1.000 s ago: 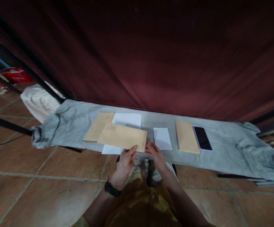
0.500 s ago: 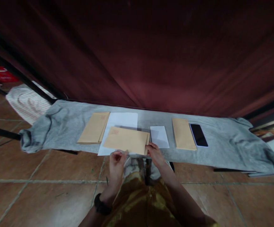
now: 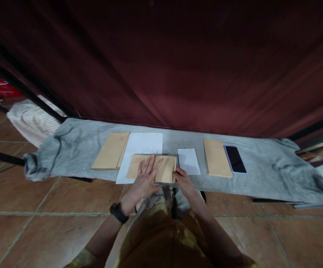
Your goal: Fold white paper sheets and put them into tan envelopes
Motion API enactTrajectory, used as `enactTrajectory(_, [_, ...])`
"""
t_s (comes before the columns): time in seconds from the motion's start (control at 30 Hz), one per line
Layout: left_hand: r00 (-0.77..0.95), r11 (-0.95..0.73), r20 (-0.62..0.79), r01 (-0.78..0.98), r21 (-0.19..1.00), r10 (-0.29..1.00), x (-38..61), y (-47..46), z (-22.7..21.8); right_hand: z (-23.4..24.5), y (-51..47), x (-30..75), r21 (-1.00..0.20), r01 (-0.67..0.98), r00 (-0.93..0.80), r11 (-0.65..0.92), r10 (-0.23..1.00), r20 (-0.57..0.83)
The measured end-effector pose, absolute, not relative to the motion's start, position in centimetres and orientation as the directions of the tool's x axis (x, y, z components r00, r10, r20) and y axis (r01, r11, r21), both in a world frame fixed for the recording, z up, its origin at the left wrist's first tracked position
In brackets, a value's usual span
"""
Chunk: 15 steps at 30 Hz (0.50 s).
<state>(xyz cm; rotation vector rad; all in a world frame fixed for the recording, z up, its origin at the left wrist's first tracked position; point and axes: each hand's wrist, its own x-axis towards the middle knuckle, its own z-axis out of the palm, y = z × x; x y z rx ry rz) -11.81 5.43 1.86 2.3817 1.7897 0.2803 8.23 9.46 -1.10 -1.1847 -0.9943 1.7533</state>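
A brown envelope (image 3: 165, 169) lies on a white sheet of paper (image 3: 144, 145) on the grey cloth (image 3: 74, 145). My left hand (image 3: 143, 182) rests flat on the envelope with its fingers stretched out. My right hand (image 3: 182, 180) pinches the envelope's right end between thumb and fingers. A black band sits on my left wrist.
A stack of brown envelopes (image 3: 111, 150) lies left of the sheet. To the right are a small folded white paper (image 3: 188, 161), another brown envelope (image 3: 216, 158) and a black phone (image 3: 234, 159). A dark red curtain (image 3: 178, 67) hangs behind. The floor is brown tile.
The envelope went from held above the sheet to lying on it. My left hand let go of its lower edge and now presses flat on top. The right hand stays at the right end.
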Motion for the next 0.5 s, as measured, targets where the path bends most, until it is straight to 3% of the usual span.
enactTrajectory(0.2, [0.372,-0.333,-0.092,0.899,0.285,0.924,-13.0,8.3,2.9,-0.5,9.4,8.7,-0.934,-0.119,-0.327,-0.337,0.902,-0.284])
enactTrajectory(0.5, [0.376,-0.297,-0.251,0.906,0.301,0.892,-13.4,9.9,1.4,-3.1,10.6,8.5,-0.968,0.147,-0.217,-0.205,0.948,-0.234])
